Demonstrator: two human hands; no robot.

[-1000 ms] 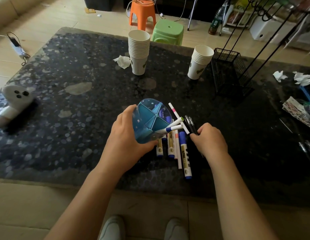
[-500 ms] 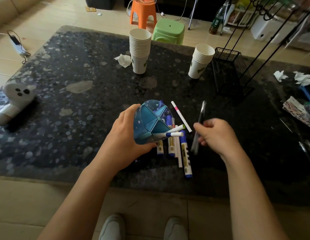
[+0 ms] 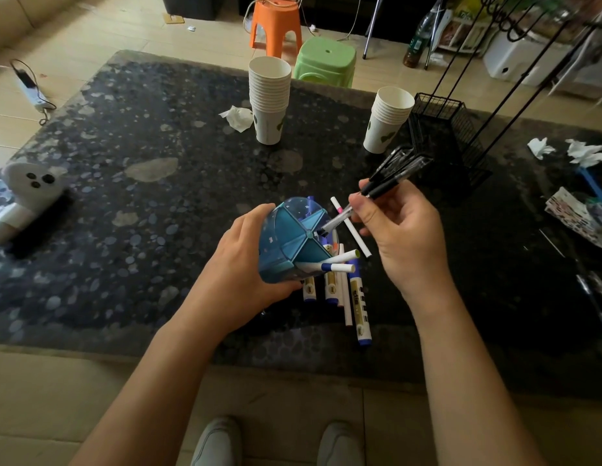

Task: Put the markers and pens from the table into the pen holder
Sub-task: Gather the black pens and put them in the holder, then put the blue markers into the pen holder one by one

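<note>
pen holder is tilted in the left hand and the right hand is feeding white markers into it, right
Not quite: the head view shows the right hand feeding black pens into it, not white markers. The blue pen holder is indeed tilted in the left hand.

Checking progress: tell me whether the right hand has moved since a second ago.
Yes. The right hand rose from the markers on the table, holding black pens toward the pen holder.

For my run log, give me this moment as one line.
left hand: holds tilted pen holder | right hand: feeding black pens into holder | markers: several on table | step: inserting
</note>
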